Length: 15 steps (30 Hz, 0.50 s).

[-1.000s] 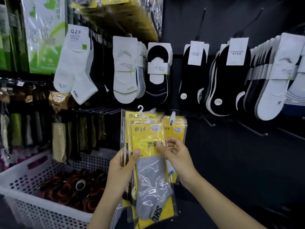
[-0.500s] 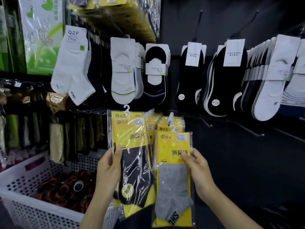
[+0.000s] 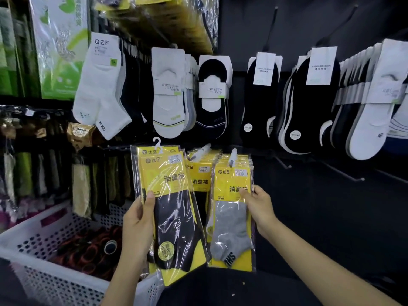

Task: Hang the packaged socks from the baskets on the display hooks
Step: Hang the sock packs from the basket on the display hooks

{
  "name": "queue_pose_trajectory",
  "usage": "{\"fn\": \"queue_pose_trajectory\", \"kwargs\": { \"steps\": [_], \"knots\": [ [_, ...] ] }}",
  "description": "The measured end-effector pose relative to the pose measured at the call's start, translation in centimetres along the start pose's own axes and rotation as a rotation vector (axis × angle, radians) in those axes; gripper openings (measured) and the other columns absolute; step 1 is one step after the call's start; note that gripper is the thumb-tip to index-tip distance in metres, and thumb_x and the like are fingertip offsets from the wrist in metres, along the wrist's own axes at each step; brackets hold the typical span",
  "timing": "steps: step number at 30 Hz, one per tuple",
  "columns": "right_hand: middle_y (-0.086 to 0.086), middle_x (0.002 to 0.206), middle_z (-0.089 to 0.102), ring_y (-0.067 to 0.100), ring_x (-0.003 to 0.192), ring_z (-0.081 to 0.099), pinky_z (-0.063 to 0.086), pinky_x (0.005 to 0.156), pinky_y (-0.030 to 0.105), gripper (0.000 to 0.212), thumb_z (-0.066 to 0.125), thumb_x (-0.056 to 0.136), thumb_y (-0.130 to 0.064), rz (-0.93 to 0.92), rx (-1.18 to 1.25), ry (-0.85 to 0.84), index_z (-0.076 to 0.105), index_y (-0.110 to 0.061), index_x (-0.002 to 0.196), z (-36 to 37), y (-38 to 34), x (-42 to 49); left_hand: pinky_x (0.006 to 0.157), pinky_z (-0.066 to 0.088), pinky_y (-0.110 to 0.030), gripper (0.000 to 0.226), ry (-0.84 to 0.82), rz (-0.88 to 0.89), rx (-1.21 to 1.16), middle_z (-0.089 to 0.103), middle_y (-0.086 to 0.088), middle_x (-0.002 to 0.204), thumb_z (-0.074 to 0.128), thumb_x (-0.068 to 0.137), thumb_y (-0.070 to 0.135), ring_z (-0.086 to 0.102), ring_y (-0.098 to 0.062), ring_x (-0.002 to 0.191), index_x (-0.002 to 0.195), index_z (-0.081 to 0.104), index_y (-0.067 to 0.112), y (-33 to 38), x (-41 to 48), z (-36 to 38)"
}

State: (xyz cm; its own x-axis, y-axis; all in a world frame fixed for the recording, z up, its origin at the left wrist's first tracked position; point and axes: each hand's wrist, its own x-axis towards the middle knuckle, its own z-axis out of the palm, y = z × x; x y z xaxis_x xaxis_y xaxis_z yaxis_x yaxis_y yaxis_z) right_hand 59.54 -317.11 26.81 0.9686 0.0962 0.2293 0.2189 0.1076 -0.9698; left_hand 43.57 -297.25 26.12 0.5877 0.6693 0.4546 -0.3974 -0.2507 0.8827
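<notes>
Dark display wall (image 3: 331,217) — rows of white and black socks (image 3: 169,96) hang across its upper part, metal hooks (image 3: 284,165) stick out lower right. Left hand (image 3: 138,224) grips a black-sock pack (image 3: 176,221), thumb on the front, held off the wall above the right corner of the white perforated basket (image 3: 55,283). Right hand (image 3: 260,208) pinches the right edge of a grey-sock pack (image 3: 231,221) at the front of the yellow stack on a white-tipped hook (image 3: 233,156), lower middle of the wall — can't tell if it's threaded on.
</notes>
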Motion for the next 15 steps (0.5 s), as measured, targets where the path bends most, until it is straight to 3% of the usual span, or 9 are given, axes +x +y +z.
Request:
{"fn": "queue_pose_trajectory", "kwargs": {
  "steps": [2,5,9,12,15],
  "knots": [
    [0.007,0.090,0.070,0.017,0.082,0.067,0.055,0.071,0.030,0.011,0.064,0.090,-0.020,0.024,-0.057,0.071,0.061,-0.010,0.092,0.2,0.6,0.5,0.053,0.026,-0.026,0.043,-0.007,0.007,0.003,0.033,0.013,0.043,0.045,0.089,0.049,0.031,0.000,0.041,0.060,0.031,0.020,0.1,-0.1,0.2],
    [0.003,0.079,0.063,0.012,0.068,0.059,0.047,0.057,0.022,0.021,0.072,0.083,-0.029,0.017,-0.185,0.180,0.057,-0.014,0.082,-0.3,1.6,0.8,0.050,0.028,-0.016,0.046,-0.028,0.019,0.011,0.034,0.013,0.046,0.044,0.085,0.054,0.030,0.000,0.043,0.061,0.032,0.017,0.1,-0.3,0.3],
    [0.008,0.088,0.060,0.026,0.084,0.061,0.056,0.079,0.042,0.025,0.075,0.081,-0.023,0.030,-0.251,0.229,0.057,-0.008,0.088,-1.6,3.1,0.3,0.056,0.031,-0.023,0.054,-0.056,-0.006,-0.002,0.039,0.006,0.058,0.045,0.084,0.056,0.037,-0.004,0.053,0.071,0.041,0.004,-0.3,-0.3,0.4],
    [0.005,0.097,0.057,0.020,0.084,0.059,0.052,0.070,0.028,0.029,0.074,0.081,-0.025,-0.061,-0.290,0.238,0.054,-0.012,0.097,-2.0,3.0,-0.7,0.060,0.034,-0.021,0.058,-0.091,-0.008,-0.017,0.047,-0.005,0.072,0.045,0.082,0.057,0.043,-0.008,0.063,0.078,0.047,0.000,-0.5,-0.2,0.6],
    [0.000,0.097,0.062,0.015,0.086,0.062,0.049,0.064,0.018,0.020,0.067,0.084,-0.032,-0.142,-0.218,0.076,0.057,-0.018,0.094,-1.1,1.4,-2.9,0.065,0.038,-0.021,0.063,-0.136,-0.020,-0.050,0.055,-0.020,0.078,0.047,0.083,0.056,0.051,-0.016,0.073,0.088,0.052,-0.006,-0.9,-0.3,1.1]
  ]
}}
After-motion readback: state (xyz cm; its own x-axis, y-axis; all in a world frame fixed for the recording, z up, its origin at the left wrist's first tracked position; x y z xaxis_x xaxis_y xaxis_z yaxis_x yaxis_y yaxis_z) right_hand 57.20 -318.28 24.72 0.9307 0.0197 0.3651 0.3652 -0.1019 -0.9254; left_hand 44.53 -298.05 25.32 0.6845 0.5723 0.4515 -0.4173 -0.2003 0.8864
